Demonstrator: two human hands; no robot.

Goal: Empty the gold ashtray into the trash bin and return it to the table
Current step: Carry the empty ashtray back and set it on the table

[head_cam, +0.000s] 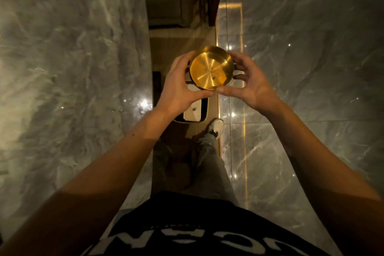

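Over marble floor [301, 58], fingers [223, 90] of both hands ring gold ashtray [211, 68]

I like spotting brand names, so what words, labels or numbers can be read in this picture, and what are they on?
Black shirt: large pale letters along the bottom edge, upside down to the camera and cut off by the frame; not readable as a word.
Gold ashtray, held in both hands: no writing visible.
Trash bin below it: no label visible.
Marble walls: no signs.
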